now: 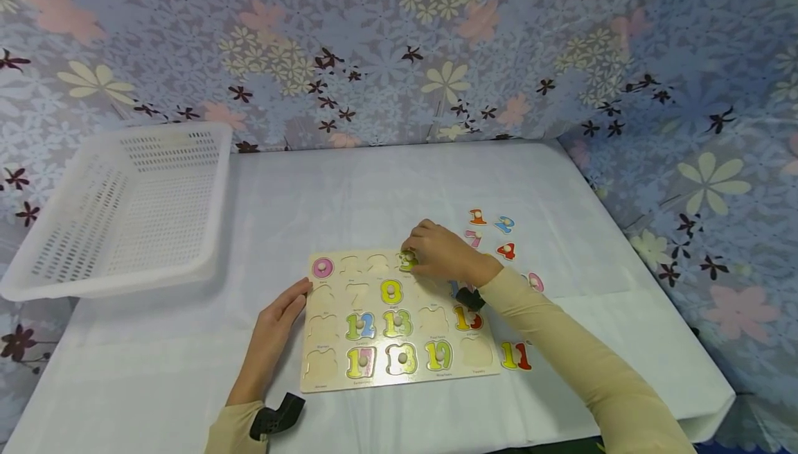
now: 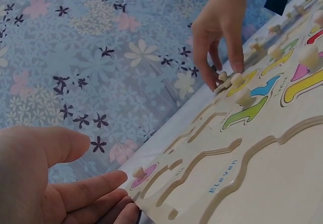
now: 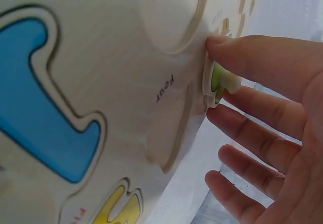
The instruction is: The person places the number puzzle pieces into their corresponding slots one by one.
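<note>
A wooden number puzzle board (image 1: 330,388) lies on the table, some hollows filled with knobbed numbers and others bare. My right hand (image 1: 439,251) is over its top row, holding a green number piece (image 3: 216,82) by its edges between thumb and fingers. That piece, which looks like a 3, is close over the board beside the hollow labelled Four. At the board's upper left corner, near the pink 0 (image 1: 323,267), my left hand (image 1: 278,322) touches the edge with extended fingers. The yellow 8 (image 1: 391,292) sits in its hollow below the right hand.
Loose number pieces lie to the right of the board: an orange 1 (image 1: 477,217), a blue 2 (image 1: 505,224), a red 4 (image 1: 506,251) and an 11 (image 1: 516,355). A white plastic basket (image 1: 212,232) stands at the left. Floral cloth (image 1: 374,52) hangs behind the table.
</note>
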Demonstrator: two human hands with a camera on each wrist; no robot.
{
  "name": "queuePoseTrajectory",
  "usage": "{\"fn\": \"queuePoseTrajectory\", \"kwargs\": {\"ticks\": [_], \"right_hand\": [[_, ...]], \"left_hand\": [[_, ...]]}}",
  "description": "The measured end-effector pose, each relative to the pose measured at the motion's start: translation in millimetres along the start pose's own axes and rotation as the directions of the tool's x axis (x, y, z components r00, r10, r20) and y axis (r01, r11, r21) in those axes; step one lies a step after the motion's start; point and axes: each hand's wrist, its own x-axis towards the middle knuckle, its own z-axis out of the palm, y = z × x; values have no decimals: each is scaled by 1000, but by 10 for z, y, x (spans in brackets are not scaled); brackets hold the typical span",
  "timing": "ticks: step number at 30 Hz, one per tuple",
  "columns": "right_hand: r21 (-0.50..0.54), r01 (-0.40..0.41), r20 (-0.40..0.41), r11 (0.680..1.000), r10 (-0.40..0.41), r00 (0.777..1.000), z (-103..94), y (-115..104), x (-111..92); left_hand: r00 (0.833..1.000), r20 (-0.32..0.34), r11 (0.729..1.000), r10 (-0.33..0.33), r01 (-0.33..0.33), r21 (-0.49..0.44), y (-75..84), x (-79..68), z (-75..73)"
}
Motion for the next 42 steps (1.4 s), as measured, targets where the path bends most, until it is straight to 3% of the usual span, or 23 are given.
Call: {"fn": "queuePoseTrajectory", "kwargs": {"ticks": [19, 27, 35, 42], "right_hand": [[89, 18, 2, 996, -18, 1000, 27, -33, 14], [78, -40, -14, 996, 42, 999, 26, -50, -8], [138, -102, -38, 985, 108, 993, -16, -95, -62], [194, -156, -68, 968, 172, 983, -141, -152, -332]], "left_hand": [[1000, -1, 1000, 3, -3, 8, 20, -11, 1], [1000, -1, 1000, 0, 0, -3, 5, -8, 13], [1000, -2, 1000, -5, 5, -14, 15, 6, 15], [999, 1, 999, -36, 36, -16, 0, -6, 24]]}}
